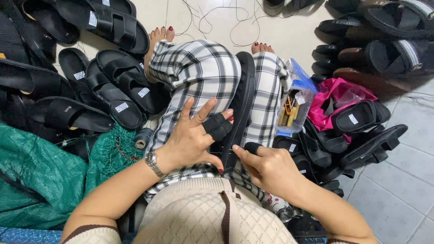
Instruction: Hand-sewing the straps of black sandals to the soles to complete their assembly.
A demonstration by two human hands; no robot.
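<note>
One black sandal (242, 104), edge-up between plaid-trousered knees (199, 72); grasped by left hand (192, 140) at the sole, right hand (269, 165) pinching its near edge. Black sandals (115, 86) piled alongside.

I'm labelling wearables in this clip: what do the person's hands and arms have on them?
The left hand wears a silver wristwatch and black finger guards; the right hand has a black thumb guard. Nails are red. Cream knit cuffs have brown trim.
</note>
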